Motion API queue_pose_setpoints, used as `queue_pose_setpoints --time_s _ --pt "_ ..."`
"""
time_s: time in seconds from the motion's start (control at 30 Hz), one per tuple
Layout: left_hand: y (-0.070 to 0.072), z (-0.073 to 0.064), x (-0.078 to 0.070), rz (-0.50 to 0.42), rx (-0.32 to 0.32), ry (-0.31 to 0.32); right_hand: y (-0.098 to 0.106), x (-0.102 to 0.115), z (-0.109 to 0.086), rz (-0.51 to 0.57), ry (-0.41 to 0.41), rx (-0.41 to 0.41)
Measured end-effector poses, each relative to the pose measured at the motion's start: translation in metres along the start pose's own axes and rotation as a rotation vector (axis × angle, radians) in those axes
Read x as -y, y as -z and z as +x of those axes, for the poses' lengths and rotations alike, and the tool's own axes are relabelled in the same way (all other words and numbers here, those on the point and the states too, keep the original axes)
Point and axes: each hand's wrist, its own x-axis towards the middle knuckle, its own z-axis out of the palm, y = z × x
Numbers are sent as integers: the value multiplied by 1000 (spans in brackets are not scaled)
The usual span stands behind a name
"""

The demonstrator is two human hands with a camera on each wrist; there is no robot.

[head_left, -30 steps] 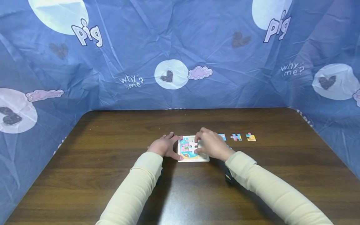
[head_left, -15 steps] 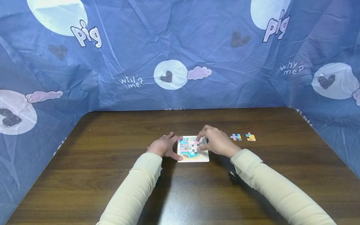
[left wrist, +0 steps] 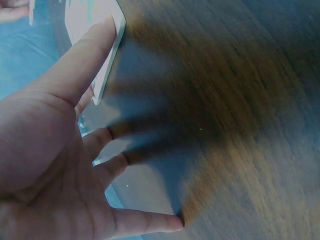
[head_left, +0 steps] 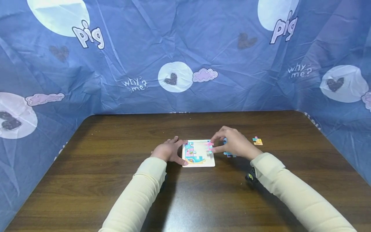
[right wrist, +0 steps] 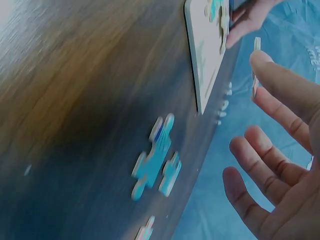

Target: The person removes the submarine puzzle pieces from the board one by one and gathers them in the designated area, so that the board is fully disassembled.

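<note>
A square puzzle tray with a pale rim lies on the table, coloured puzzle pieces filling its left side and lower edge. My left hand is spread at its left side, thumb and index finger resting on the rim. In the left wrist view the thumb lies straight on the tray's edge. Thumb and index finger of my right hand pinch a pink puzzle piece above the tray's right side. The right wrist view shows this piece edge-on, with the other fingers loosely bent.
Blue puzzle pieces lie right of the tray, partly hidden by my right hand. A yellow and blue puzzle piece lies farther right on the brown wooden table. A blue printed cloth hangs behind and at both sides.
My right hand has lifted the pink puzzle piece from the middle of the tray and moved right with it, baring the tray's floor there. The left hand has stayed in place.
</note>
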Motion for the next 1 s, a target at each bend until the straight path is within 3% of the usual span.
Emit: queue_pose_setpoints --time_s 0.53,1.0 --pt "1 -2 0 3 -6 -17 29 -38 -29 16 62 -91" --pt "0 1 1 1 13 -5 44 -70 -56 -45 6 -109"
